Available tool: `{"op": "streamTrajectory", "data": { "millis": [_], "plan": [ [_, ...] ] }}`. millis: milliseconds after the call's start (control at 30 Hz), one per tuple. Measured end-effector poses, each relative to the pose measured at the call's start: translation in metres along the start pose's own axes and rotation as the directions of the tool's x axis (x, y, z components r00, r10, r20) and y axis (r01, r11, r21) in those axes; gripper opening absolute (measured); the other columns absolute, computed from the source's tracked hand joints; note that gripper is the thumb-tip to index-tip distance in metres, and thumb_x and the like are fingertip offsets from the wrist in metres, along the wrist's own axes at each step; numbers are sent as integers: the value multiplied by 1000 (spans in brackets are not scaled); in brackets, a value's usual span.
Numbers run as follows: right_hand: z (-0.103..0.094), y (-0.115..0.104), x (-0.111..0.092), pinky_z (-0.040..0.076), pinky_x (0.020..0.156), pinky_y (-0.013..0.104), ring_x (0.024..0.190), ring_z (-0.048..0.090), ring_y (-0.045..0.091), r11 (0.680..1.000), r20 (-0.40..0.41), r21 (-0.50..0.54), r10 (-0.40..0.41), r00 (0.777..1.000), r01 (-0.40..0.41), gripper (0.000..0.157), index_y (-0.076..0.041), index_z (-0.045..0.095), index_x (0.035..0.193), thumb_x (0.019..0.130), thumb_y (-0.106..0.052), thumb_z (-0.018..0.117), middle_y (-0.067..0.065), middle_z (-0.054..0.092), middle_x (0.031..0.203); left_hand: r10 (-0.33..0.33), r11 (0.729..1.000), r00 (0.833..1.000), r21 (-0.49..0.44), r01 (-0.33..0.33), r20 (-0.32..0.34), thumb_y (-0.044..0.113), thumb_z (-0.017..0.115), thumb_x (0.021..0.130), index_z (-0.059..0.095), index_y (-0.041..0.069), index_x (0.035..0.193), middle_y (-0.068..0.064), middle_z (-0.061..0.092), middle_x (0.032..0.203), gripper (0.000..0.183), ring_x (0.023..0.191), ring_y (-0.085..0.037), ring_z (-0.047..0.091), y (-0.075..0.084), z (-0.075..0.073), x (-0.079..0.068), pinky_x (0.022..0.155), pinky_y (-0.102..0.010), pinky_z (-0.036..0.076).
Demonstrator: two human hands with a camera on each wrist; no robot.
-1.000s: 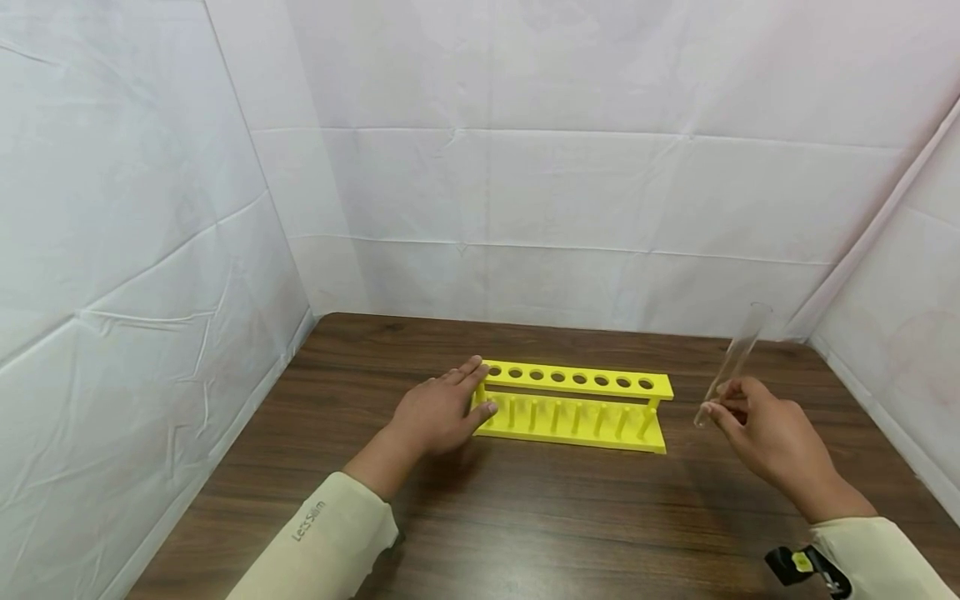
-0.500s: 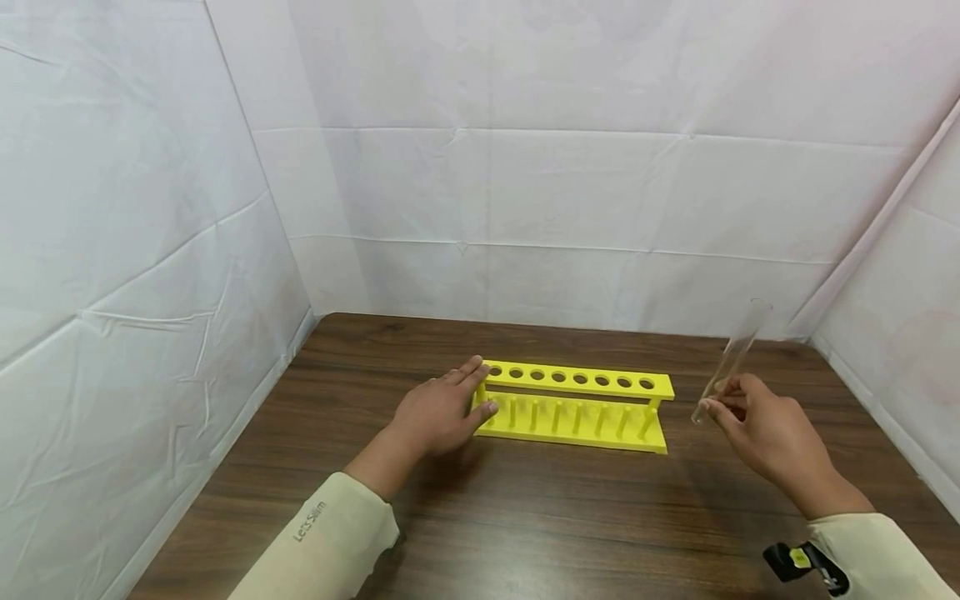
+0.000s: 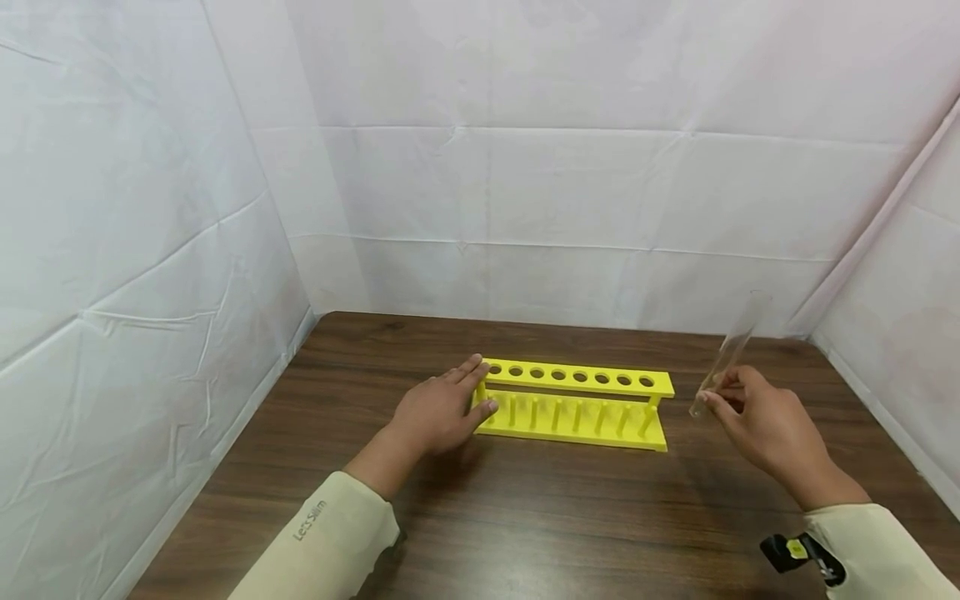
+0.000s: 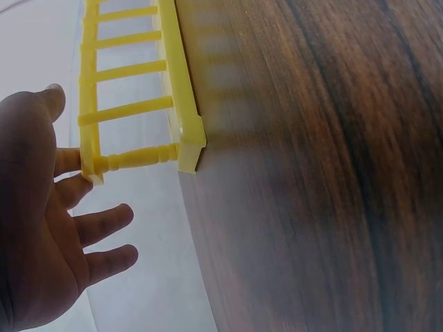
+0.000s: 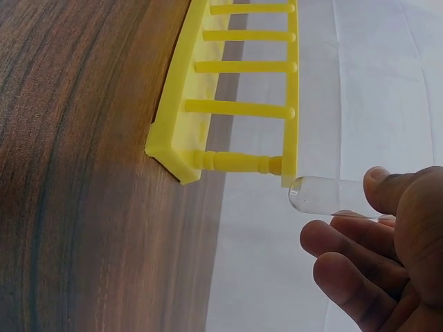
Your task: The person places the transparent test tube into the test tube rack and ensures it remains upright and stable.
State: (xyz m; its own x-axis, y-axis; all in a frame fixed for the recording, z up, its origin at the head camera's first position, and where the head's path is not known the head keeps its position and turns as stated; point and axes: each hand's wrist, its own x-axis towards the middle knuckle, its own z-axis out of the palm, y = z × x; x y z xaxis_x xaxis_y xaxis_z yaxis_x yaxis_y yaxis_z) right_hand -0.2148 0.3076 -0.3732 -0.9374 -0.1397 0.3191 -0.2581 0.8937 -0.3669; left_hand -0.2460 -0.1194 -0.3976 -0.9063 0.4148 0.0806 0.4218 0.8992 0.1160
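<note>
A yellow test tube rack [image 3: 567, 434] stands on the table, its row of round holes and its pegs holding no tubes. At its left end, my left hand [image 3: 442, 410] rests with fairly straight fingers against the top bar; in the left wrist view the thumb [image 4: 55, 102] sits apart from the rack. My right hand [image 3: 776, 433] pinches a clear glass test tube [image 3: 737, 343] near its rounded lower end. The tube leans with its mouth up and to the right, just beyond the rack's right end. In the right wrist view its rounded end [image 5: 308, 194] appears near the top bar.
The dark wood-grain table [image 3: 525, 508] meets a white cloth backdrop [image 3: 570, 192] at the back, and similar cloth hangs at the left and right. A black strap [image 3: 802, 554] is on the right wrist, by the pale sleeve.
My right hand has moved slightly up and to the left with the test tube, bringing it a little nearer the rack. The left hand and the rack have stayed in place.
</note>
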Motion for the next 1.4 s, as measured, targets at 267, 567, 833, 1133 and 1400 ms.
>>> {"op": "streamTrajectory", "data": {
  "millis": [267, 567, 833, 1133, 1400],
  "plan": [
    [0, 1, 1, 51, 48, 36, 69, 66, 24, 1000, 13, 6, 15, 1000, -15, 48, -3, 51, 110, 93, -48, 53, 20, 67, 98, -1, 1000, 1000, -3, 1, 4, 64, 24, 94, 22, 22, 151, 5, 13, 156, 71, 136, -18, 29, 0, 2, 1, 104, -45, 34],
    [0, -1, 3, 48, 46, 32, 65, 64, 18, 1000, -5, -1, 7, 1000, -7, 50, -3, 51, 110, 93, -50, 51, 16, 67, 95, -2, 1000, 1000, -6, 2, -4, 63, 25, 94, 22, 21, 151, 4, 14, 156, 70, 135, -20, 31, 0, 1, 2, 104, -45, 34],
    [1, -4, 4, 51, 49, 38, 70, 66, 26, 1000, 4, 15, 15, 1000, -15, 53, 0, 51, 111, 93, -50, 51, 17, 67, 92, -4, 1000, 1000, -4, 4, -5, 64, 24, 94, 23, 21, 151, 4, 13, 156, 70, 134, -20, 34, -1, 2, 1, 103, -45, 35],
    [5, -4, 6, 50, 48, 35, 66, 65, 20, 1000, -30, 5, -3, 1000, 4, 44, -4, 52, 109, 93, -45, 55, 14, 68, 93, -2, 1000, 1000, -6, 2, -5, 64, 25, 94, 23, 22, 151, 5, 13, 155, 70, 133, -20, 34, 0, 1, 1, 102, -45, 35],
    [5, -6, 8, 52, 52, 38, 71, 66, 24, 1000, -15, 10, 9, 1000, -9, 45, -6, 52, 110, 93, -47, 54, 17, 67, 99, 7, 1000, 1000, -3, -7, -12, 64, 24, 94, 23, 21, 151, 4, 15, 155, 71, 133, -20, 35, 1, 1, 1, 102, -45, 36]
  ]
}}
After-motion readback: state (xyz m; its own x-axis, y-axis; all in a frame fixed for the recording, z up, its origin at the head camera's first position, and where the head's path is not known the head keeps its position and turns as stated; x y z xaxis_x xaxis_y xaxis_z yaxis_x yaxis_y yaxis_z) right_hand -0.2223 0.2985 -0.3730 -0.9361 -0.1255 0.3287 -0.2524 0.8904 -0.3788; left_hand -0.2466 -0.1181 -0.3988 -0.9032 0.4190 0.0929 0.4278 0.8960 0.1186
